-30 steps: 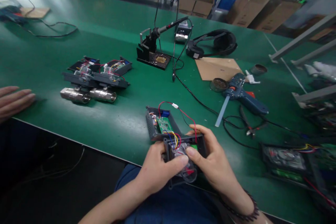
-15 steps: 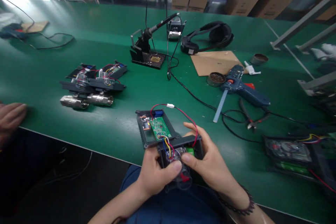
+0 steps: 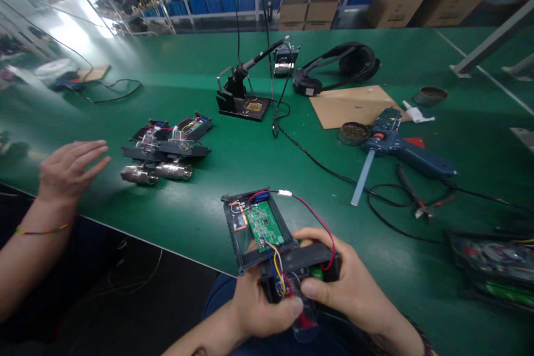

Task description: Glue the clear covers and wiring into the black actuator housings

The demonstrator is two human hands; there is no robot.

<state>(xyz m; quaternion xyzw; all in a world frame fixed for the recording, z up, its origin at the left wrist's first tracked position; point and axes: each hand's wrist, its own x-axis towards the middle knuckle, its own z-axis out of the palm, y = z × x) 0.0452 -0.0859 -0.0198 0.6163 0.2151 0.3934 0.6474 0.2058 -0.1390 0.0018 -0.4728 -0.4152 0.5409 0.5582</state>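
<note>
Both hands grip an opened black electronics housing (image 3: 298, 258) over the table's front edge. My left hand (image 3: 262, 306) is closed around its left side, thumb on the clear plastic part. My right hand (image 3: 346, 278) is wrapped round the right side, thumb near a green cell inside. A tilted shell half (image 3: 233, 233) carries a green circuit board (image 3: 266, 225). Yellow, white, blue and red wires (image 3: 278, 270) run from the board into the held half. A red and black lead with a white connector (image 3: 285, 193) arches above. A red piece (image 3: 307, 320) shows through the clear plastic.
Left stand similar opened units with metal valve bodies (image 3: 174, 170), beside a co-worker's hand (image 3: 70, 169). A soldering iron in its stand (image 3: 244, 105), glue gun (image 3: 411, 153), pliers (image 3: 421, 200), headset (image 3: 337, 69) and tin (image 3: 354, 133) lie beyond. Another open unit (image 3: 496, 261) is at right.
The view has shifted, so the table's objects sit differently in frame. The co-worker's hand has reached in toward the valve units. Both my hands keep their hold on the housing.
</note>
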